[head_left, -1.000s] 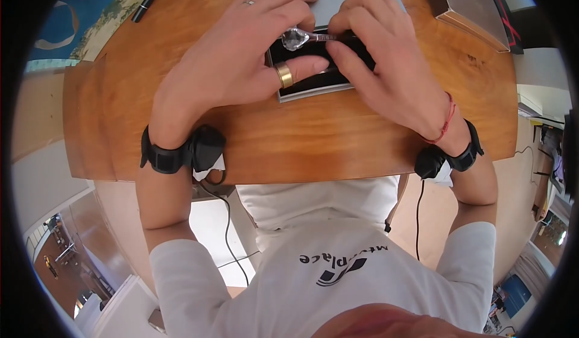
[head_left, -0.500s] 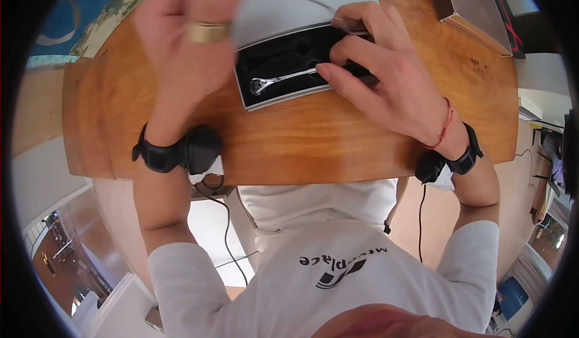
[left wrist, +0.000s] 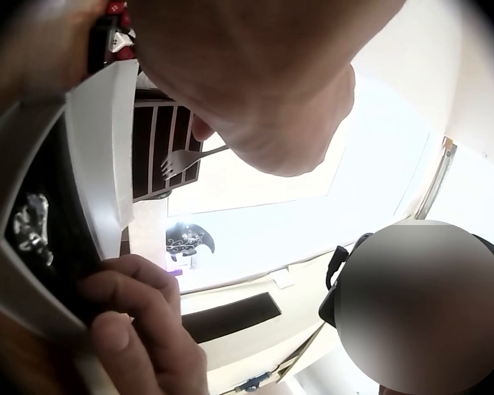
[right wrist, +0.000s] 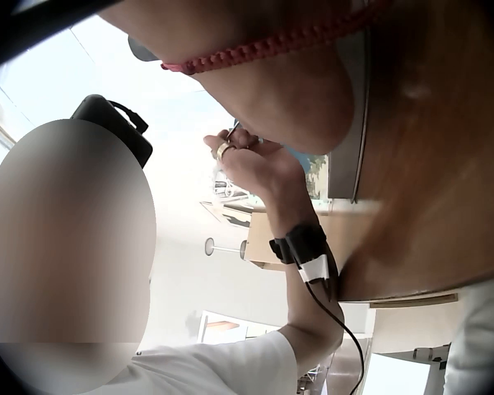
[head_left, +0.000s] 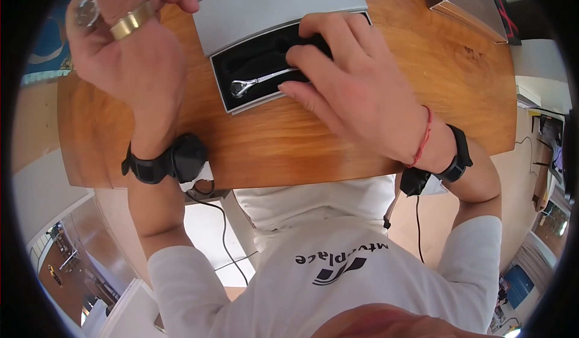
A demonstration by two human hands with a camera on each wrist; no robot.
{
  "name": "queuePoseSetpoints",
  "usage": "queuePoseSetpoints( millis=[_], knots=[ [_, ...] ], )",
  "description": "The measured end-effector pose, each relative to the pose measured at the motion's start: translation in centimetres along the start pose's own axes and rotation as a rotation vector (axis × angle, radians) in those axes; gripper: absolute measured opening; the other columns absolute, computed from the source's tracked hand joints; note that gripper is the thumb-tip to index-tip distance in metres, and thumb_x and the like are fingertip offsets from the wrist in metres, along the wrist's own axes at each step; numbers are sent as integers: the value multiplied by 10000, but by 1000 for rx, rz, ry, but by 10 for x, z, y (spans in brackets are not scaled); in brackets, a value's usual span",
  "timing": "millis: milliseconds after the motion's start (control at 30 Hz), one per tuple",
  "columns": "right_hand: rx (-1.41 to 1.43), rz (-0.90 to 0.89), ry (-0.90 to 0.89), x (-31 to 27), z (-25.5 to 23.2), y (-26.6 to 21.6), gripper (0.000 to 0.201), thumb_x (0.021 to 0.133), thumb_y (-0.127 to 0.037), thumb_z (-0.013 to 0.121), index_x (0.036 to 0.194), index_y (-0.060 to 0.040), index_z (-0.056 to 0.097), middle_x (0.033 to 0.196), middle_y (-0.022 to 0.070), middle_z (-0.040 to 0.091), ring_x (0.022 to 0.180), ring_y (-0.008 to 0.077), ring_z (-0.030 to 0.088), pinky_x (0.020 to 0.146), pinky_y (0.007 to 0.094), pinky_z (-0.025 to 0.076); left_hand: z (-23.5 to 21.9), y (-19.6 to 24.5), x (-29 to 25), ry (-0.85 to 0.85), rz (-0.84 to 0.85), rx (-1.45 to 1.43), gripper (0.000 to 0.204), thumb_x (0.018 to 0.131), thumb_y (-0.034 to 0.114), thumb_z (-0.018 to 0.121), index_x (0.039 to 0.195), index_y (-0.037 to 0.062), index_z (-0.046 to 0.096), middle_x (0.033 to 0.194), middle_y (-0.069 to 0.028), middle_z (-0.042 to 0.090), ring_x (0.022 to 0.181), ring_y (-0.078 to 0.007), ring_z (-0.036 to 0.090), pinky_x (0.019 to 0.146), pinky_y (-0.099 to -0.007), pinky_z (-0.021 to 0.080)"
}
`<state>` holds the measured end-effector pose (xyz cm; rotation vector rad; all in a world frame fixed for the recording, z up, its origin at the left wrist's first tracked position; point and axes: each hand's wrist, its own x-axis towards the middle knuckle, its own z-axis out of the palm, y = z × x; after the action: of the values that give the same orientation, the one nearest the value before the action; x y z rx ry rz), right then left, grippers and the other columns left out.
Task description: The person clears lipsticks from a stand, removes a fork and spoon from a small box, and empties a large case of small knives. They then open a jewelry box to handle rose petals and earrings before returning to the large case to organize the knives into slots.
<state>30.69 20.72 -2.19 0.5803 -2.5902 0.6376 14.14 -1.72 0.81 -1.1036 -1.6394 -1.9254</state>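
Note:
My left hand [head_left: 129,51] is raised above the left side of the table, its fingers curled around a silver fork [left wrist: 179,163] whose tines point away in the left wrist view. A crystal-like knob [head_left: 87,10] shows at that hand's far side. Across the black-lined box [head_left: 259,103] my right hand [head_left: 362,78] reaches with bent fingers, thumb tip apart from the index finger. Between them runs the thin stem of a second silver utensil [head_left: 243,88], with a faceted knob, lying in the insert. Its other end is hidden under the right hand.
A grey lid panel [head_left: 277,6] adjoins the box's far side. A brown box [head_left: 467,6] stands at the back right of the wooden table [head_left: 289,145]. Black wrist straps with cables [head_left: 224,217] hang over the front edge.
My left hand has lifted the fork from the box, moved left and turned. My right hand has shifted left over the box, which also sits further left. The second utensil has come into view.

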Motion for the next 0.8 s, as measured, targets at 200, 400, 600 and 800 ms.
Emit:
queuePoseSetpoints(
  millis=[200,400,600,800],
  knots=[
    [-8,-9,-11,-1,2,0,175,941,-170,811,1059,-63,739,1276,136,603,1152,358,570,974,435,500,39,2,-26,-23,-94,207,392,1169,348,577,1232,-21,691,844,-127,687,759,-209,693,698,-357,601],
    [-37,-74,86,-2,20,12,146,974,-196,782,997,-53,758,1142,101,626,1058,293,588,891,406,498,66,-8,-42,-35,-213,114,227,1149,268,636,1162,46,592,826,-43,659,661,-93,603,603,-230,495],
    [1,-45,80,5,1,-3,174,945,-226,782,947,-53,767,1086,100,594,1082,300,542,901,415,457,73,-2,-41,-37,-207,119,214,1156,252,619,1162,40,592,816,-49,659,654,-97,605,587,-238,497],
    [71,-63,34,8,6,-5,169,959,-213,774,970,-45,765,1052,102,606,1033,289,556,871,400,467,73,-5,-41,-88,-156,155,205,1164,241,599,1144,37,601,817,-51,659,642,-96,600,587,-236,494]
  ],
)
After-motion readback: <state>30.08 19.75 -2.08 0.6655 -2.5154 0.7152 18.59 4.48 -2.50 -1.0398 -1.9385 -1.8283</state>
